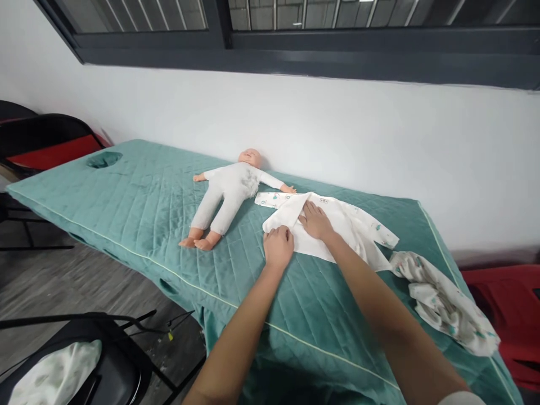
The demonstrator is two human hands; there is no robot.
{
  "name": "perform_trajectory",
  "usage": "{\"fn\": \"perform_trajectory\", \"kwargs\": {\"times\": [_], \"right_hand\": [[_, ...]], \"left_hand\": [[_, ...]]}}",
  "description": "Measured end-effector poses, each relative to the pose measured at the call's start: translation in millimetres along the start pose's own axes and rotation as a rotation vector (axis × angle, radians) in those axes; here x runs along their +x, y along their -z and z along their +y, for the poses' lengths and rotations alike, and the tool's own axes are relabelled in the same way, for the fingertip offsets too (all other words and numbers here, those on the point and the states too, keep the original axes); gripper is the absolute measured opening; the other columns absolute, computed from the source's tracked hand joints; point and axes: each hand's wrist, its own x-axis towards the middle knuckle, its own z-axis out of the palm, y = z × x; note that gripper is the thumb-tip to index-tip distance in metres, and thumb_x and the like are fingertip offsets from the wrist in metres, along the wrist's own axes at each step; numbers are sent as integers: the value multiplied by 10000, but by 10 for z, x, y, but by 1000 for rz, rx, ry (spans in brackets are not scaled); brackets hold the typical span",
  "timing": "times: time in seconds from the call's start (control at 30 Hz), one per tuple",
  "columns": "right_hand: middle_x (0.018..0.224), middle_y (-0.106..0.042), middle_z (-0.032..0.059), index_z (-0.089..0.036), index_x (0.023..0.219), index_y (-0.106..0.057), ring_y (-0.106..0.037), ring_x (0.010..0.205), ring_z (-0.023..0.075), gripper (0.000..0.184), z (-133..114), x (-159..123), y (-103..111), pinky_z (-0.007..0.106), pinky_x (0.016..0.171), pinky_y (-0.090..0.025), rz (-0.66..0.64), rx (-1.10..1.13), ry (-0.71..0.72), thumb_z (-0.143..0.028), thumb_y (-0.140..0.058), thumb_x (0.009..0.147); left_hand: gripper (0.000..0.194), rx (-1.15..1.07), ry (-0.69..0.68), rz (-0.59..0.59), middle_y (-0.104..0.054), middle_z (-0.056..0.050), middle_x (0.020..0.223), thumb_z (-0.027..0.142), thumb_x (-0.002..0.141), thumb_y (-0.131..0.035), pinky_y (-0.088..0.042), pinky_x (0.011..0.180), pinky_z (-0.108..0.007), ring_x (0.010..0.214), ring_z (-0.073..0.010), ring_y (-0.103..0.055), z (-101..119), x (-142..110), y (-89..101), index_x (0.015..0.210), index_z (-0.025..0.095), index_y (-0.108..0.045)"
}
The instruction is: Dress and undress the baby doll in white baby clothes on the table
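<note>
A white baby shirt (337,222) with small prints on its sleeves lies spread on the green quilted bed cover (160,185). My left hand (278,246) is closed at the shirt's lower left edge, its fingers curled over the cloth. Flat on the shirt's front, near the folded-over flap, rests my right hand (315,220) with its fingers stretched out. To the left of the shirt a baby doll (230,183) with a white cloth body lies on its back, one hand close to the shirt's left sleeve.
A crumpled printed baby garment (442,304) lies at the bed's right end. Black folding chairs with red parts (46,140) stand at the far left, and a red chair (502,315) at the right. A black chair (97,360) holding a white cloth (59,371) is at lower left.
</note>
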Motion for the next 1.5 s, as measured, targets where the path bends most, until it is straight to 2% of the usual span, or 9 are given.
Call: {"fn": "perform_trajectory", "kwargs": {"times": [0.3,0.47,0.6,0.73,0.83,0.93,1.13,1.33,1.5], "right_hand": [[1627,-245,135,-114,1556,-299,-204,1522,250,633,-295,-927,112,477,1234,-190,-86,100,350,-458,-252,1027],[1588,-358,85,-180,1498,-436,-307,1487,239,612,-263,-1373,411,442,1240,-208,-340,409,483,-517,-411,988],[1388,-615,50,-217,1328,-618,-585,1261,226,510,248,-1294,859,380,1125,-412,-329,704,185,-523,-497,938],[1266,-679,63,-225,1196,-658,-630,1142,218,356,1076,-1052,1146,371,1011,-467,-37,382,-279,-410,-518,926],[1141,-683,190,-147,1011,-682,-641,1038,326,314,1545,-1044,1108,494,896,-472,10,200,-549,-410,-577,875],[918,-682,171,-173,844,-653,-651,880,329,421,1756,-1185,910,491,771,-475,42,101,-739,-580,-543,856],[731,-632,47,-204,734,-630,-596,735,236,338,1969,-1371,636,371,712,-463,62,213,-592,-540,-619,769],[969,-682,106,-127,1036,-631,-630,847,221,380,2218,-1264,591,337,775,-497,573,478,-834,-389,-636,761],[1117,-671,152,-105,1159,-572,-639,951,231,396,2271,-1195,505,356,887,-496,647,443,-855,-260,-559,795]], "left_hand": [[231,-18,-31,-14,-717,-83,903,267,958,-442,-400,829,-340,933,-235,-649,24,-5,55,972,203,-663],[234,-57,-87,9,-706,-74,896,241,953,-435,-403,799,-325,899,-227,-640,8,-3,17,989,200,-662],[230,-64,-87,19,-690,-67,862,248,950,-442,-408,781,-312,878,-221,-631,-5,8,-29,991,207,-664],[223,-66,-70,12,-685,-66,872,251,942,-450,-414,775,-304,876,-220,-629,-6,17,-47,1000,210,-662],[234,-71,-64,19,-679,-65,861,258,946,-440,-415,764,-299,864,-216,-627,-8,26,-55,1010,208,-659],[235,-73,-59,18,-671,-60,845,271,948,-439,-411,750,-293,847,-211,-623,-19,35,-70,1007,209,-658],[236,-91,-43,14,-665,-49,836,287,944,-440,-400,720,-286,823,-203,-613,-34,40,-81,1009,218,-656],[227,-106,-34,17,-662,-48,825,286,937,-447,-399,720,-283,821,-201,-611,-35,43,-84,988,213,-656],[228,-124,-35,16,-660,-45,817,296,939,-452,-405,722,-277,819,-198,-610,-63,46,-111,987,212,-659]]}}
